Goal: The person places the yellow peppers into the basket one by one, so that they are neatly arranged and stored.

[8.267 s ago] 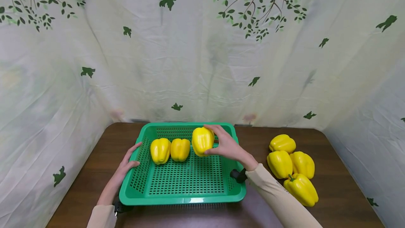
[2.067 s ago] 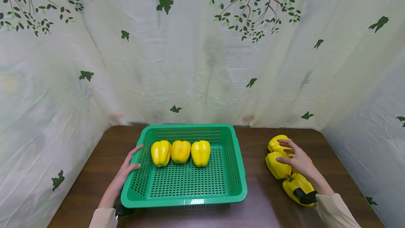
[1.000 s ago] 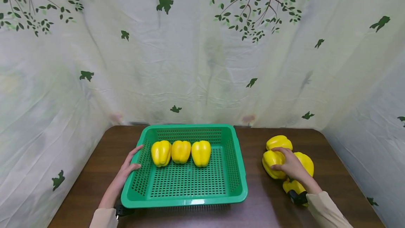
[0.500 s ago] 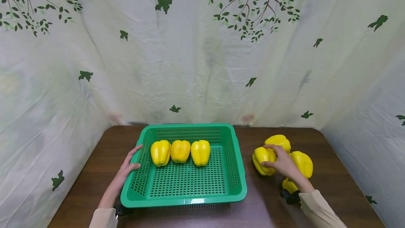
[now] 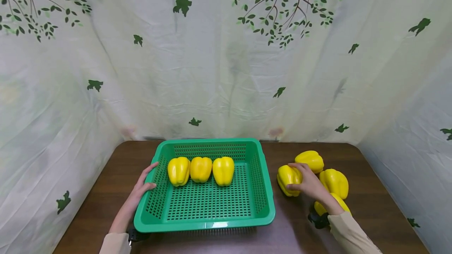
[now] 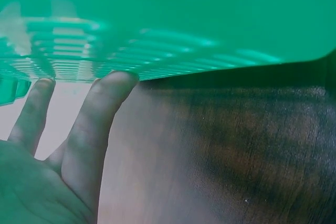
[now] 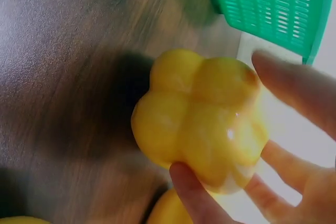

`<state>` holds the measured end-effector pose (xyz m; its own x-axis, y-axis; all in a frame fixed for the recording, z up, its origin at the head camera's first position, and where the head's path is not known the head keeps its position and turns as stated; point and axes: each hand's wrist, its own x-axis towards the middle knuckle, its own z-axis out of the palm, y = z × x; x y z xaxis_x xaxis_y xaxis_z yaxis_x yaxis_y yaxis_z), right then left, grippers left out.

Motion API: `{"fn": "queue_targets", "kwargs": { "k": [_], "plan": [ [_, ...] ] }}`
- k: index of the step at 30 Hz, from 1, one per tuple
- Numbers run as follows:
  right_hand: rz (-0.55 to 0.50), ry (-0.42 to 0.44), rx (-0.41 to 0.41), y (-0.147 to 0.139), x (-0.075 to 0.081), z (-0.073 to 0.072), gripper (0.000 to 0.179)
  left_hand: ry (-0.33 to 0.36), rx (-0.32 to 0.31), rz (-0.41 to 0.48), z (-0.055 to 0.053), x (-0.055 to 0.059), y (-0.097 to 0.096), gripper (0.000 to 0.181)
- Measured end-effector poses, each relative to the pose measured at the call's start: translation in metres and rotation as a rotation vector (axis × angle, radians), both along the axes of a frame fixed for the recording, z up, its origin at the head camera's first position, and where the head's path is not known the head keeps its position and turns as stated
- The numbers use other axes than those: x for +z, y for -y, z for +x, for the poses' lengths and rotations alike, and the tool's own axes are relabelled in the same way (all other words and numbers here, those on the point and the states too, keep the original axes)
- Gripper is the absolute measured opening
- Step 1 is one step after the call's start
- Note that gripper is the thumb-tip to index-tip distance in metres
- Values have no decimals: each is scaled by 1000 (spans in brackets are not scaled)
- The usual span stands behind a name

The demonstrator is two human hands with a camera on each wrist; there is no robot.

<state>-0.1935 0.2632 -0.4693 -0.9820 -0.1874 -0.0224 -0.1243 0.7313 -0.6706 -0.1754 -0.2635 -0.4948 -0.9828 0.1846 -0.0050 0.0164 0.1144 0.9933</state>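
A green perforated basket (image 5: 208,226) stands on the table, with three yellow bell peppers (image 5: 201,169) in a row toward its back. My left hand (image 5: 135,193) rests at the basket's left side. In the left wrist view its fairly straight fingers (image 6: 86,135) touch the outer wall. Right of the basket, my right hand (image 5: 310,183) grips another yellow bell pepper (image 5: 287,179) from its right side. Thumb and fingers spread around that pepper (image 7: 194,124) in the right wrist view, its lobed end facing the camera. Whether it is off the table I cannot tell.
Three more yellow bell peppers lie on the dark wooden table (image 5: 374,207): one behind (image 5: 309,161) my right hand, one to its right (image 5: 335,183), one partly under my wrist (image 5: 340,203). A pale leaf-printed cloth (image 5: 226,69) hangs behind and at both sides.
Earlier my right hand brought the third pepper to the basket and let go of it. Then it took hold of another from the pile and moved it left. The left hand stayed put.
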Motion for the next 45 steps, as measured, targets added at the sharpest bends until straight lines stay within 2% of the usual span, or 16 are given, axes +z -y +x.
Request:
{"fn": "queue_targets", "kwargs": {
  "k": [5, 11, 20, 24, 31, 45],
  "plan": [
    [-4, 6, 68, 0, 0, 2, 79, -12, -1, -10, 1, 1, 0, 58],
    [-29, 7, 113, -3, -1, 3, 88, -39, -10, -6, 1, 0, 1, 58],
    [-35, -2, 60, -3, -1, 2, 87, -55, -20, 11, 2, -2, 1, 58],
    [-57, -29, 42, -3, 5, 2, 87, -69, -26, 21, 2, -2, 1, 59],
    [-72, -118, 57, -2, 19, 2, 85, -70, -27, 19, 2, -2, 1, 59],
    [-160, -142, 75, 11, 42, -1, 84, -2, -3, -7, 1, 1, 0, 58]
  ]
}}
